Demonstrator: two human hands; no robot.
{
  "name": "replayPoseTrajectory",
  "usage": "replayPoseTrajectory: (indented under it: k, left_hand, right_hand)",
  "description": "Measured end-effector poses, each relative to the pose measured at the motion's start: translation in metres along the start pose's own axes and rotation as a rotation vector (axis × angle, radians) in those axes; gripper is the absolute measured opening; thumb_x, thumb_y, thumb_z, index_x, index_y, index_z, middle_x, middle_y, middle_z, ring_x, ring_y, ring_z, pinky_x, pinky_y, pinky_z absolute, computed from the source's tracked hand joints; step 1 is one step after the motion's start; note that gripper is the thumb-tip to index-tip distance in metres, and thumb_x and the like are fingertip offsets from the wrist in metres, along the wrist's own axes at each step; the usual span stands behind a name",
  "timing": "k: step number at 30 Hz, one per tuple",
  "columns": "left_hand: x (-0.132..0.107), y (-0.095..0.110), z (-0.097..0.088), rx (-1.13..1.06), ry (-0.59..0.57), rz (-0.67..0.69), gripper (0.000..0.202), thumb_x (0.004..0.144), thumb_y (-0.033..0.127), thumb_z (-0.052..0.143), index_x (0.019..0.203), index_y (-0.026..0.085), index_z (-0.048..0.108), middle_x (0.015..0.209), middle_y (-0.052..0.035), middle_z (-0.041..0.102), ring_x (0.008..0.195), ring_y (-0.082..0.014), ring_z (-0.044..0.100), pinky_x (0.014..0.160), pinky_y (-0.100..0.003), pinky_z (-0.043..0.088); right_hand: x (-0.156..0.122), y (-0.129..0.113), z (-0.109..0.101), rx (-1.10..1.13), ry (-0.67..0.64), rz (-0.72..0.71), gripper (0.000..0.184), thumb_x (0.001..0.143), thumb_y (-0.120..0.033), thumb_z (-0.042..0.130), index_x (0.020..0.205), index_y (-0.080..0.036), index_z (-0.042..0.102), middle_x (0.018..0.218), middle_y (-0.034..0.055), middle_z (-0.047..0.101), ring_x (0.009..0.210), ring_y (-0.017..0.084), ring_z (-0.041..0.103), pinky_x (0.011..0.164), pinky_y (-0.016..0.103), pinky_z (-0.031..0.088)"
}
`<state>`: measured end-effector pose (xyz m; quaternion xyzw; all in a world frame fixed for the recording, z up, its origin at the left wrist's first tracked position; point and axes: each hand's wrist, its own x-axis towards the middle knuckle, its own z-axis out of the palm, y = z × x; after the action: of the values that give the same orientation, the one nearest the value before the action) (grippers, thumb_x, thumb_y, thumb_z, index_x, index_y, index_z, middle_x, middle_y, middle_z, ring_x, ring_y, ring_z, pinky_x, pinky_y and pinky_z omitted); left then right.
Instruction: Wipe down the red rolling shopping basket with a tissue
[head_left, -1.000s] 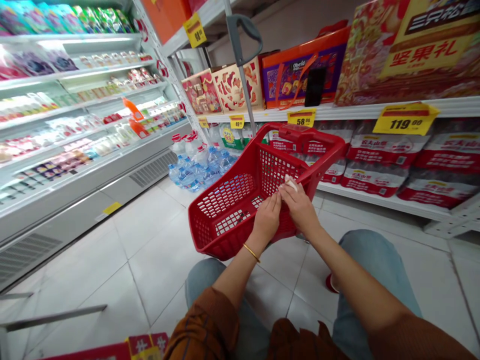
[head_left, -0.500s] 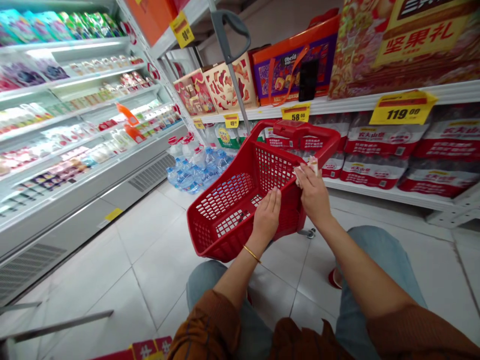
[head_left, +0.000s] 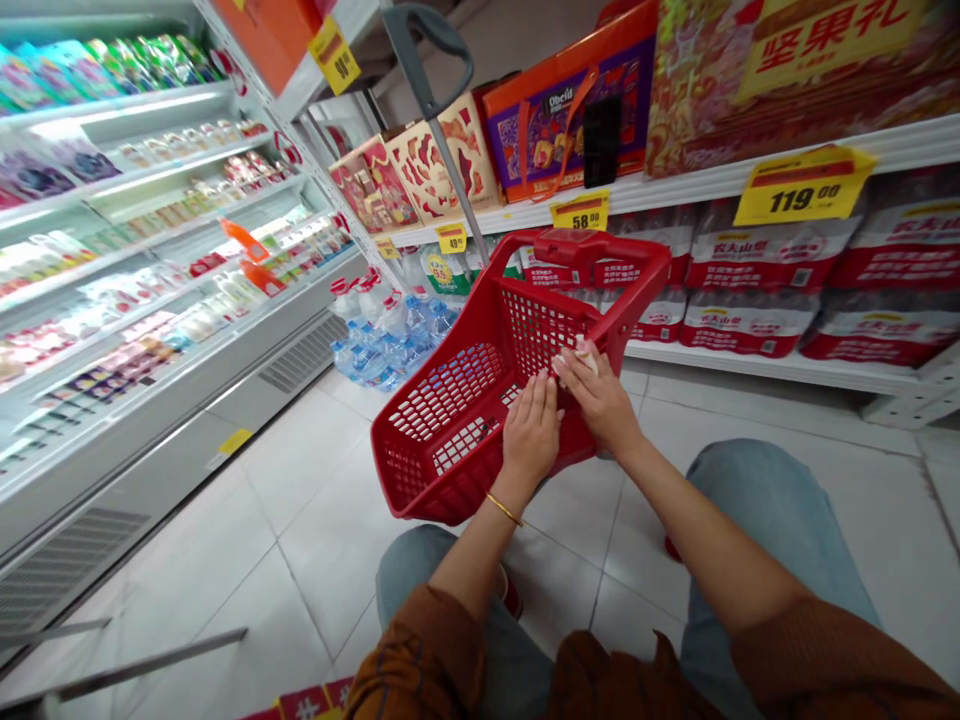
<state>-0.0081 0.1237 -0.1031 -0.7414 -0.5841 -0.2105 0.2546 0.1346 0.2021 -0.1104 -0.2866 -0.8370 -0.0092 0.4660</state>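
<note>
A red plastic shopping basket (head_left: pixel 457 490) with perforated walls stands tilted in front of my knees. My left hand (head_left: pixel 531 430), with a gold bangle at the wrist, is closed over its near rim, fingers on top and the thumb side hidden. Right beside it, my right hand (head_left: pixel 604 405) presses a crumpled pale cloth (head_left: pixel 588 358) onto the same rim below the red handle frame. Much of the cloth is covered by the fingers. A grey pull handle (head_left: pixel 409 60) on a metal pole rises behind the basket.
Shelves ahead carry gift boxes (head_left: pixel 559 125), a black phone (head_left: pixel 602 140) and red-labelled bottle packs (head_left: pixel 754 250). Blue-tinted water bottles (head_left: pixel 390 340) stand on the floor behind the basket. A refrigerated display (head_left: pixel 172 400) runs along the left. Metal bars (head_left: pixel 150 660) lie low at left.
My right hand has slid left and slightly down along the rim with the cloth, from the handle corner to beside my left hand. The view has shifted slightly.
</note>
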Motion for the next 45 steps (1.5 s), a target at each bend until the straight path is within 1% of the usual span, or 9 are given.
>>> replayPoseTrajectory:
  k: [5, 13, 17, 21, 24, 29, 32, 37, 45]
  left_hand:
    - [0.002, 0.002, -0.001, -0.021, 0.006, -0.013, 0.051, 0.096, 0.022, 0.036, 0.145, 0.009, 0.030, 0.145, -0.0166, 0.043, 0.138, -0.0236, 0.035, 0.109, -0.040, 0.038]
    - [0.007, -0.004, -0.020, 0.066, -0.160, 0.075, 0.051, 0.094, 0.016, 0.034, 0.143, 0.002, 0.031, 0.148, -0.0196, 0.038, 0.139, -0.0247, 0.034, 0.111, -0.039, 0.037]
    - [0.024, -0.024, -0.047, 0.205, -0.300, 0.330, 0.050, 0.093, 0.011, 0.033, 0.141, 0.000, 0.033, 0.147, -0.0205, 0.038, 0.139, -0.0257, 0.033, 0.114, -0.039, 0.032]
    - [0.060, -0.045, -0.068, 0.178, -0.419, 0.700, 0.050, 0.093, 0.012, 0.036, 0.142, 0.009, 0.036, 0.151, -0.0119, 0.035, 0.143, -0.0222, 0.023, 0.119, -0.040, 0.023]
    - [0.089, -0.052, -0.065, 0.069, -0.559, 0.963, 0.050, 0.093, 0.014, 0.034, 0.143, 0.017, 0.035, 0.152, -0.0024, 0.036, 0.143, -0.0142, 0.022, 0.120, -0.034, 0.019]
    - [0.114, -0.055, -0.044, -0.140, -0.622, 1.161, 0.053, 0.091, 0.034, 0.045, 0.138, 0.008, 0.043, 0.144, -0.0140, 0.046, 0.140, -0.0212, 0.032, 0.118, -0.038, 0.025]
    - [0.113, -0.054, -0.038, -0.161, -0.625, 1.188, 0.059, 0.091, 0.043, 0.044, 0.134, 0.002, 0.046, 0.138, -0.0192, 0.051, 0.136, -0.0258, 0.038, 0.116, -0.042, 0.028]
    - [0.103, -0.048, -0.036, -0.086, -0.590, 1.069, 0.059, 0.091, 0.045, 0.043, 0.127, -0.001, 0.053, 0.131, -0.0201, 0.057, 0.134, -0.0321, 0.039, 0.116, -0.050, 0.027]
    - [0.097, -0.045, -0.035, -0.002, -0.577, 1.084, 0.050, 0.091, 0.039, 0.045, 0.126, 0.004, 0.055, 0.131, -0.0167, 0.058, 0.130, -0.0292, 0.045, 0.114, -0.049, 0.031]
  right_hand:
    - [0.012, 0.018, -0.014, -0.001, 0.094, 0.101, 0.048, 0.097, -0.012, 0.030, 0.143, -0.023, 0.039, 0.146, 0.0070, 0.044, 0.144, 0.021, 0.022, 0.117, 0.054, 0.025]
    - [-0.011, -0.020, 0.015, 0.127, 0.125, 0.175, 0.057, 0.096, -0.009, 0.029, 0.150, -0.026, 0.021, 0.152, 0.0064, 0.034, 0.142, 0.017, 0.027, 0.117, 0.046, 0.027]
    - [-0.034, -0.032, 0.037, 0.188, 0.139, 0.175, 0.063, 0.092, -0.004, 0.028, 0.150, -0.025, 0.017, 0.155, 0.0080, 0.027, 0.143, 0.018, 0.024, 0.115, 0.046, 0.032]
    - [-0.051, -0.036, 0.054, 0.178, 0.150, 0.218, 0.059, 0.091, -0.005, 0.031, 0.147, -0.022, 0.029, 0.151, 0.0119, 0.035, 0.141, 0.021, 0.030, 0.111, 0.046, 0.039]
    - [-0.061, -0.035, 0.058, 0.149, 0.222, 0.277, 0.053, 0.091, -0.008, 0.034, 0.142, -0.019, 0.040, 0.146, 0.0144, 0.043, 0.138, 0.024, 0.037, 0.108, 0.046, 0.043]
    - [-0.067, -0.032, 0.049, 0.200, 0.409, 0.462, 0.053, 0.091, -0.010, 0.034, 0.142, -0.022, 0.039, 0.148, 0.0109, 0.039, 0.137, 0.024, 0.038, 0.111, 0.050, 0.037]
    - [-0.060, -0.034, 0.049, 0.226, 0.481, 0.508, 0.054, 0.092, -0.012, 0.038, 0.143, -0.026, 0.037, 0.154, 0.0076, 0.029, 0.140, 0.026, 0.032, 0.113, 0.052, 0.033]
    - [-0.046, -0.043, 0.069, 0.264, 0.423, 0.514, 0.061, 0.094, -0.009, 0.031, 0.151, -0.026, 0.016, 0.157, 0.0063, 0.021, 0.143, 0.025, 0.023, 0.115, 0.052, 0.030]
    - [-0.073, -0.038, 0.092, 0.150, 0.344, 0.434, 0.066, 0.093, -0.003, 0.033, 0.151, -0.025, 0.011, 0.156, 0.0074, 0.023, 0.144, 0.025, 0.020, 0.115, 0.052, 0.032]
